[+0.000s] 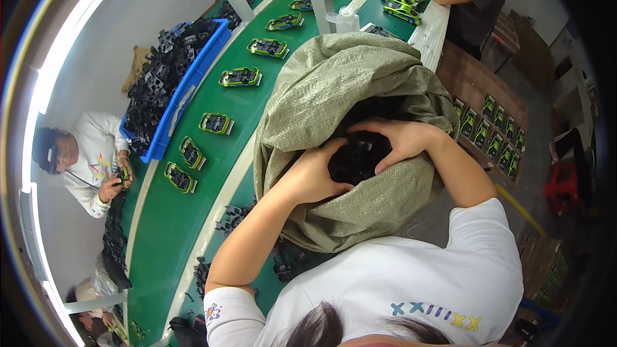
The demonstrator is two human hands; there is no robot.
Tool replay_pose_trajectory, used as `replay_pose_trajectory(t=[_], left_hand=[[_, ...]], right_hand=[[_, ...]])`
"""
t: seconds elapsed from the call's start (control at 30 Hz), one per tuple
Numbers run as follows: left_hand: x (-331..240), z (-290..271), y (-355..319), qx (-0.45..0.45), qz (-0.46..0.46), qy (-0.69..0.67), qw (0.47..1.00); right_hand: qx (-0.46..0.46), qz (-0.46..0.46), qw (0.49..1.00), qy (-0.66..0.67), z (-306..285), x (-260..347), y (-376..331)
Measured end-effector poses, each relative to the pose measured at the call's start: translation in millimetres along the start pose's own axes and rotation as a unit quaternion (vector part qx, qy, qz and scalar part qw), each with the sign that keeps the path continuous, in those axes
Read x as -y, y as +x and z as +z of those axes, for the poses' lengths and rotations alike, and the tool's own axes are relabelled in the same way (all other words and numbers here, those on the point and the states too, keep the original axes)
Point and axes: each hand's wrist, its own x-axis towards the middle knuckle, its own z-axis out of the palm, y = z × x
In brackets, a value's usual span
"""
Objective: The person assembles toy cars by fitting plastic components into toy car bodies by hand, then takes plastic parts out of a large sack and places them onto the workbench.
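Note:
A large olive-green woven sack (347,80) stands before me with its mouth open and its edge rolled down. Both my hands reach into the opening. My left hand (316,172) curls round the near left side of a bunch of glossy black plastic parts (357,159). From the right, my right hand (403,141) cups the same bunch, thumb and fingers apart round it. Some fingertips are hidden among the parts and in the sack's shadow, and the shapes of single parts are hard to make out.
Left of the sack, a green conveyor belt (168,218) carries several green-and-black toy cars (241,77). A blue bin (186,106) heaped with black parts stands beyond it. Another person (87,160) works there. Loose black parts (289,260) lie beside the sack; trays of cars (488,130) are at right.

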Motion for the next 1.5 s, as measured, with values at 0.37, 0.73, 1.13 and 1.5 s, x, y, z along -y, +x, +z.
replay_pose_trajectory(t=[0.37,0.73,1.13,1.5], left_hand=[[-20,-13,12,-0.017,0.024,0.021,0.999],[-54,-49,19,-0.104,0.095,0.017,0.99],[-102,-90,-3,-0.116,0.065,-0.064,0.989],[-102,-118,-18,-0.175,0.071,-0.056,0.981]], right_hand=[[-0.074,0.035,0.99,0.118,-1,5,2],[-0.155,-0.054,0.976,0.141,-34,35,2],[-0.104,-0.064,0.976,0.179,-69,89,4],[-0.137,-0.056,0.981,0.124,-85,124,18]])
